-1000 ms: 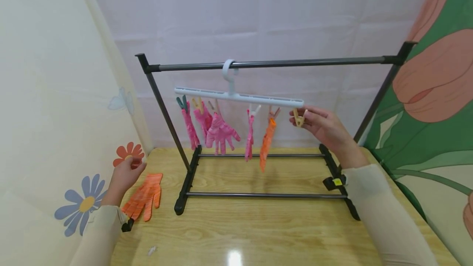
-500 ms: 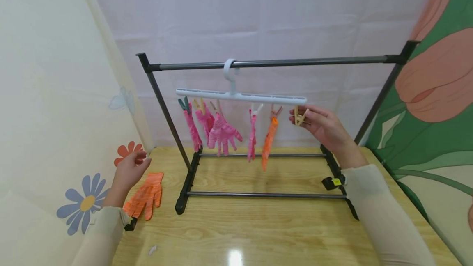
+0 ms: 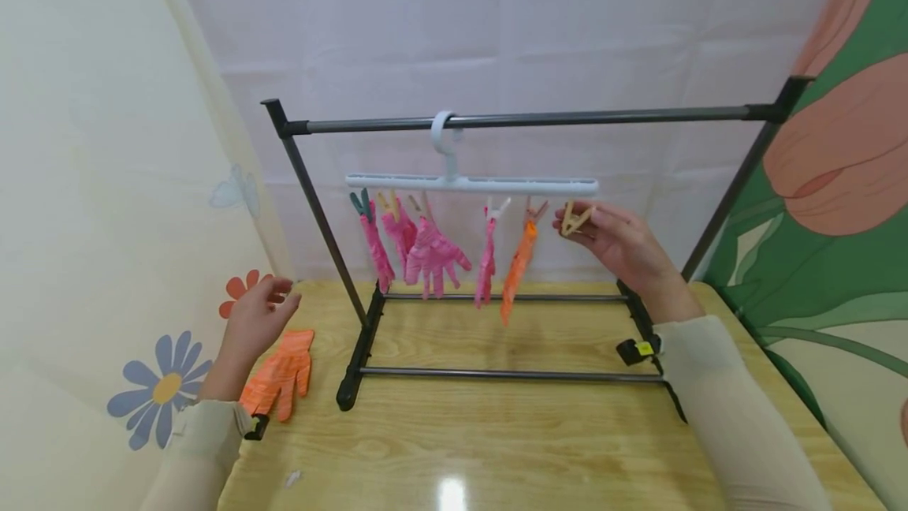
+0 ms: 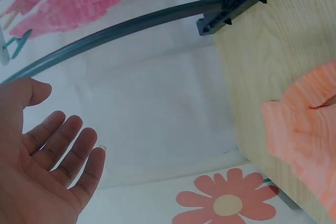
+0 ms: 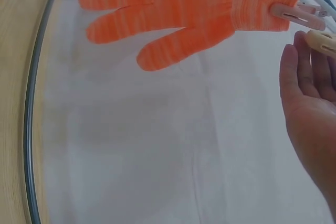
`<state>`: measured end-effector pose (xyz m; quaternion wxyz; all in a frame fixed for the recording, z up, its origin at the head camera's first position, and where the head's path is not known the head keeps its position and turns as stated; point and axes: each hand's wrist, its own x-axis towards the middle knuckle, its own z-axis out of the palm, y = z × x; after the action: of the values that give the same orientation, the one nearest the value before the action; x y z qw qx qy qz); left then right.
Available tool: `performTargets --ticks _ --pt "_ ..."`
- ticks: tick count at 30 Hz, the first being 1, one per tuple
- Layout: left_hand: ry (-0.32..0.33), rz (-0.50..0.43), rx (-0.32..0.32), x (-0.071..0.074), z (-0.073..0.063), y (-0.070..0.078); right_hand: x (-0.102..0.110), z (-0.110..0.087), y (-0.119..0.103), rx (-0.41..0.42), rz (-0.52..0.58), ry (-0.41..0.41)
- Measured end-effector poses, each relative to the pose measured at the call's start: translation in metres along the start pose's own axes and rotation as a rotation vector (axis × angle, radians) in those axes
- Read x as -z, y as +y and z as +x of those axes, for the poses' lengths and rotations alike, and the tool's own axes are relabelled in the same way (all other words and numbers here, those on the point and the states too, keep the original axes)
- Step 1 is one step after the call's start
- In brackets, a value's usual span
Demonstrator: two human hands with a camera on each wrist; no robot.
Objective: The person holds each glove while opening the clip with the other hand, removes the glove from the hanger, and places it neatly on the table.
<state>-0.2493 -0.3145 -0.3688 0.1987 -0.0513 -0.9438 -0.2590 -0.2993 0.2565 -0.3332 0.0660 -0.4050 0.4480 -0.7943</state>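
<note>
At the right end of the pale blue hanger (image 3: 471,184), my right hand (image 3: 624,247) pinches a yellow clothespin (image 3: 576,219). In the right wrist view, an orange glove (image 5: 168,3) hangs from a pink clothespin (image 5: 298,16) beside that hand. Several pink gloves (image 3: 434,255) hang further left along the hanger, each from a clothespin. My left hand (image 3: 257,322) is raised above another orange glove (image 3: 284,373) lying on the table, apart from it. Its palm (image 4: 42,182) shows in the left wrist view with relaxed fingers and nothing held.
A dark metal rack (image 3: 603,117) stands on the wooden table (image 3: 539,448), and the hanger hooks over its top bar. A lower bar (image 3: 511,374) crosses near the tabletop. A small white scrap (image 3: 293,479) lies at front left. Patterned cloths flank both sides.
The hanger has swung slightly to the right and levelled, its right end rising. My left hand has moved up and right. The right hand keeps the yellow clothespin pinched.
</note>
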Motion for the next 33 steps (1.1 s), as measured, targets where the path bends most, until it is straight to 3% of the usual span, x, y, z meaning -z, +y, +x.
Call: performTargets --ticks 9,17,23,33 --pt "0.037 -0.003 -0.055 -0.003 -0.002 0.026 0.002 0.003 0.002 -0.015 0.011 0.032" --pt "0.069 -0.029 -0.126 -0.011 -0.003 0.049 0.007 0.012 0.007 -0.025 0.176 0.066" --pt "0.077 -0.071 -0.211 -0.017 -0.001 0.064 0.003 0.018 0.008 -0.03 0.158 0.108" --pt "0.086 -0.081 -0.275 -0.024 -0.004 0.09 0.014 0.022 0.014 -0.01 0.279 0.138"
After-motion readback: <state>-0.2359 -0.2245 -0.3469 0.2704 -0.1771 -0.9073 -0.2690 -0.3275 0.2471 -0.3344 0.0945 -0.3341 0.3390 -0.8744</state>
